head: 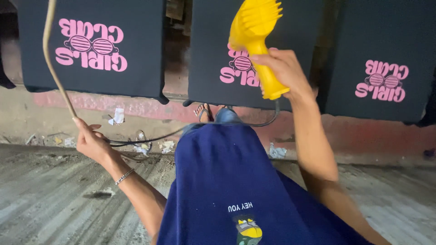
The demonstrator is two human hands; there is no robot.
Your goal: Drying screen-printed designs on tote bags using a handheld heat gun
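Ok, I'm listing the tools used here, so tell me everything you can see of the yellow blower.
The yellow blower looks like moulded plastic: a wide head with ribbed vents at the top and a straight handle running down and to the right. The right hand grips the handle and holds it raised in front of the middle dark printed panel. A dark cable appears to trail from below the handle. Its nozzle faces away, unseen.

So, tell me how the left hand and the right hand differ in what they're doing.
The left hand is low with loosely curled fingers, pinching a thin tan cord; the right hand is raised and wrapped tight around the yellow heat gun. The left wrist has a bracelet; the right wrist is bare. Both reach toward the dark printed shirts.
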